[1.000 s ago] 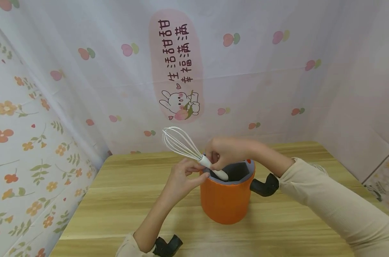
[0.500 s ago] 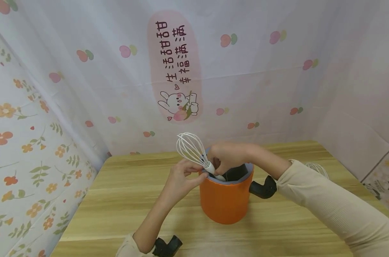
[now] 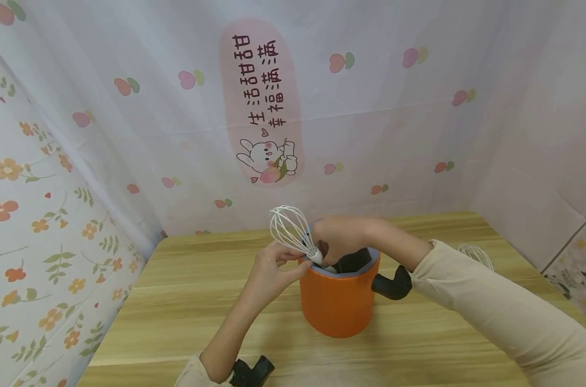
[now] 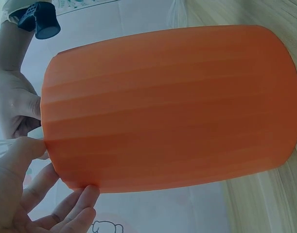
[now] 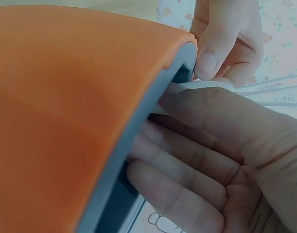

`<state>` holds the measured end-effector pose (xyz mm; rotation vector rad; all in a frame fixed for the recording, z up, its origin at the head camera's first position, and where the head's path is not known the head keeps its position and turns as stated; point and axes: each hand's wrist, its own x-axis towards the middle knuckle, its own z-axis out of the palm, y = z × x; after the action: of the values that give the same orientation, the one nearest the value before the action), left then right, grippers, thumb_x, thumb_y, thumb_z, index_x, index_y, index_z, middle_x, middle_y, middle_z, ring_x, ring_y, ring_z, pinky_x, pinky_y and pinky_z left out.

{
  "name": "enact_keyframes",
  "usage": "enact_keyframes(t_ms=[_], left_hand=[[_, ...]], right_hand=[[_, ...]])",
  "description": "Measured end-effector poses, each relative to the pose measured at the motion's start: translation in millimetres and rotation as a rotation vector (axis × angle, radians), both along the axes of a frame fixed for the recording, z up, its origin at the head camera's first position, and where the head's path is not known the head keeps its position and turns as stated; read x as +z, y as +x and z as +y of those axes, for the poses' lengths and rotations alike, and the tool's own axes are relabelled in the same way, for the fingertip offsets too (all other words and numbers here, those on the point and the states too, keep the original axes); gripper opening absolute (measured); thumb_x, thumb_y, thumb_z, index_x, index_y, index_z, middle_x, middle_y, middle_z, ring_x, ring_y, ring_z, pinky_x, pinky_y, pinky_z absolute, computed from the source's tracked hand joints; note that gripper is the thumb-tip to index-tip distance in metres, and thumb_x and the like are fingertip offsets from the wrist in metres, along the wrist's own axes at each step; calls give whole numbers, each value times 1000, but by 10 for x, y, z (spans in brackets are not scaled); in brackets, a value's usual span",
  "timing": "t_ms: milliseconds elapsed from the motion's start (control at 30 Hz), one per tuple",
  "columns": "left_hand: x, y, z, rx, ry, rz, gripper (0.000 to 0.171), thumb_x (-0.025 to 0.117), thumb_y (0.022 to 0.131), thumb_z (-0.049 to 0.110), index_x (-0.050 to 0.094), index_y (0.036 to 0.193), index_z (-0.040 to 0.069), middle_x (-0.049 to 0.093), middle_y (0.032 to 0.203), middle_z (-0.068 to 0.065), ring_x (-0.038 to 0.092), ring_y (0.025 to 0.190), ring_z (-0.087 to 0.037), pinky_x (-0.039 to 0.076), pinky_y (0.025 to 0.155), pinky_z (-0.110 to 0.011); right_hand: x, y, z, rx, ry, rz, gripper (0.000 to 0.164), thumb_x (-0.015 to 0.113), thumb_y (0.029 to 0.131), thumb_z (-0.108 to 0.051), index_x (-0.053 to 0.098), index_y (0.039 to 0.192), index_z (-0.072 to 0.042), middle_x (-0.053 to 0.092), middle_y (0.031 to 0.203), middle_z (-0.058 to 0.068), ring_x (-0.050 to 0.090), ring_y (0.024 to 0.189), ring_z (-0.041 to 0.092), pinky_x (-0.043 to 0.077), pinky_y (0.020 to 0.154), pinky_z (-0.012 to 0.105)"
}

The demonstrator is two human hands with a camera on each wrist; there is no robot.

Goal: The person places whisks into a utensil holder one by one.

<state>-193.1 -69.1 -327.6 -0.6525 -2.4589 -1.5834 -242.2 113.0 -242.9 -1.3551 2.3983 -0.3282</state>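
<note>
A white whisk (image 3: 291, 230) leans to the left out of the orange container (image 3: 336, 303), its wire loops up and the handle's lower part inside the grey rim. My right hand (image 3: 340, 235) pinches the handle at the opening; in the right wrist view thumb and fingers reach past the rim around the pale handle (image 5: 209, 84). My left hand (image 3: 273, 269) holds the container's left rim, near the whisk's neck. From the left wrist, its fingertips (image 4: 91, 190) touch the orange wall. The handle's end is hidden inside.
The container stands upright on a wood-grain table (image 3: 201, 306). Wires of another whisk (image 3: 477, 255) show behind my right sleeve. A printed curtain (image 3: 370, 107) hangs along the table's back edge.
The whisk has tipped more upright and gone lower into the container, its loops moving right and slightly down. My right hand went down with it; my left hand stayed at the rim.
</note>
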Motion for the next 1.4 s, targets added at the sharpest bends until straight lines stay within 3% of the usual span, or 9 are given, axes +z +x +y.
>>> enact_keyframes(t_ms=[200, 433, 600, 733, 900, 1133, 1400], left_hand=[[-10, -9, 6, 7, -11, 9, 15, 73, 78, 17, 70, 92, 11, 60, 96, 0, 63, 87, -16, 48, 85, -44], [-5, -8, 2, 13, -27, 20, 14, 73, 78, 17, 71, 91, 14, 58, 92, 0, 62, 85, -18, 48, 85, -46], [-6, -9, 8, 18, -24, 30, 10, 73, 78, 16, 71, 88, 14, 58, 91, 0, 62, 84, -17, 48, 84, -47], [-7, -15, 18, 24, -32, 38, 12, 73, 77, 16, 72, 89, 12, 58, 90, 0, 63, 83, -15, 48, 84, -45], [-10, -3, 18, 18, -46, 31, 17, 72, 79, 19, 72, 94, 12, 58, 90, 0, 63, 84, -14, 48, 85, -45], [-29, 2, 11, 16, -43, 20, 19, 72, 80, 23, 72, 96, 13, 58, 91, -2, 62, 85, -15, 47, 86, -47], [-24, 12, 15, 20, -35, 16, 19, 72, 80, 23, 72, 96, 14, 58, 92, -2, 62, 85, -16, 46, 87, -45]], right_hand=[[-12, 19, 37, -17, -35, -16, 6, 70, 76, -4, 66, 74, -7, 53, 62, -9, 46, 57, 4, 42, 55, 18], [-39, 35, 122, -82, -94, -68, 13, 71, 78, -6, 64, 90, -6, 61, 75, -6, 57, 67, 5, 49, 63, 20], [-87, 23, 182, -88, -132, -66, 13, 70, 79, -8, 65, 90, -4, 62, 75, -6, 56, 65, 3, 49, 61, 20], [-110, 19, 253, -93, -146, -75, 5, 69, 81, -8, 66, 82, -5, 58, 67, -6, 50, 57, 3, 44, 54, 19], [-118, 18, 357, -97, -145, -56, 15, 65, 82, -5, 60, 68, -8, 48, 57, -9, 41, 50, 3, 36, 49, 19], [-79, 55, 509, -132, -182, -62, 10, 59, 83, 0, 61, 76, -7, 60, 67, -3, 57, 60, 10, 48, 56, 24], [-1, 127, 658, -180, -207, -54, 10, 62, 81, 1, 64, 76, -7, 60, 71, -3, 59, 65, 10, 50, 60, 25]])
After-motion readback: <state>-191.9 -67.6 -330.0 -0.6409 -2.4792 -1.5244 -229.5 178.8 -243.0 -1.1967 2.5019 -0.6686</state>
